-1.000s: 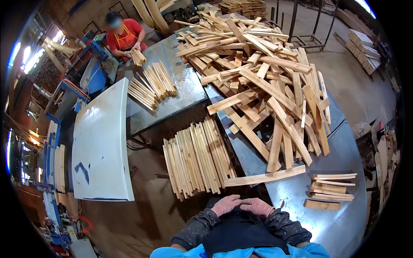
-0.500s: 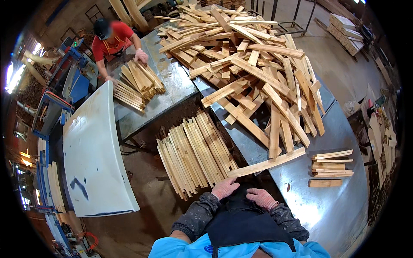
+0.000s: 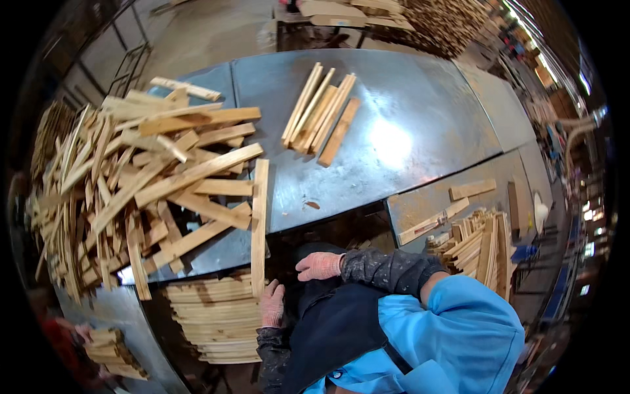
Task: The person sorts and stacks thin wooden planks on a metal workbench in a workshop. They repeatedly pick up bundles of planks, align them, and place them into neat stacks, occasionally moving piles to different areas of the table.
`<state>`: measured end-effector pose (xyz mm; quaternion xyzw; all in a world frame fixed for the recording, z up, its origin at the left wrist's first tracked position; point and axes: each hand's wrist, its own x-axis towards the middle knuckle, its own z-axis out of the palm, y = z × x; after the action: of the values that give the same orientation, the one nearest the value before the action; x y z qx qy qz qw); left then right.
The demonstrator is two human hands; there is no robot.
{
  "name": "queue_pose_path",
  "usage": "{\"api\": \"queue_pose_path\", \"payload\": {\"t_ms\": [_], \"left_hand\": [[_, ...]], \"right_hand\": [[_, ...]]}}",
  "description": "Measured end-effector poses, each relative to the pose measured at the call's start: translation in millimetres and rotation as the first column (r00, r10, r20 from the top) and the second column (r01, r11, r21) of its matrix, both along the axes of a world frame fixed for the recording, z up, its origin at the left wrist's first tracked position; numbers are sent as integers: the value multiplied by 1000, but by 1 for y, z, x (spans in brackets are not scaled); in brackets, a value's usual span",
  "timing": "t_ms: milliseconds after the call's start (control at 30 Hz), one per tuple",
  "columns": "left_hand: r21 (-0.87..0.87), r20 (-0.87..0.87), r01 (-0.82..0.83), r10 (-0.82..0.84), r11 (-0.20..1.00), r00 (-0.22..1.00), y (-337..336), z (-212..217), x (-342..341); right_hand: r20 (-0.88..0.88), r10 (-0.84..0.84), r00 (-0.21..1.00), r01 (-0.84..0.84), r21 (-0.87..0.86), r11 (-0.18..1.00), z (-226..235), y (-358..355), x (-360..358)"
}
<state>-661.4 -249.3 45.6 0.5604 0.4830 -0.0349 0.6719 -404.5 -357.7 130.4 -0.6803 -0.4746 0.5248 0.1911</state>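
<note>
My left hand (image 3: pixel 272 306), in a pinkish knit glove, has its fingers curled at the near end of a pale wooden board (image 3: pixel 259 226). This board reaches from the metal table over its edge toward me. My right hand (image 3: pixel 319 266), gloved alike, hovers over the gap in front of my apron, fingers loosely bent and slightly apart, with nothing visible in them. Below and left of my left hand lies a stack of wooden strips (image 3: pixel 213 318) in neat rows. Left of the board rises a jumbled heap of boards (image 3: pixel 151 180).
A small group of strips (image 3: pixel 318 111) lies on the metal table (image 3: pixel 420 98). At the right, a side table (image 3: pixel 420 203) bears loose pieces and a bundle of strips (image 3: pixel 479 249). Another person's gloved hand (image 3: pixel 84 333) is by a wood bundle (image 3: pixel 115 354), lower left.
My view has swung to the right, so the heap and the other person now appear at the left. My left hand stays at the board's end; my right hand remains in front of my apron.
</note>
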Motion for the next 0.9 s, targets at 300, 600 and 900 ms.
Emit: {"api": "queue_pose_path", "payload": {"t_ms": [300,600,900], "left_hand": [[87,86,268,-275,960,958,43,63,164],[615,-423,532,-326,582,845,149,59,515],[529,-523,656,-403,538,751,147,-9,605]], "right_hand": [[139,-551,823,561,-40,827,-47,-48,126],[571,-756,322,807,252,534,-112,14,347],[454,-835,311,819,317,478,-140,65,384]]}}
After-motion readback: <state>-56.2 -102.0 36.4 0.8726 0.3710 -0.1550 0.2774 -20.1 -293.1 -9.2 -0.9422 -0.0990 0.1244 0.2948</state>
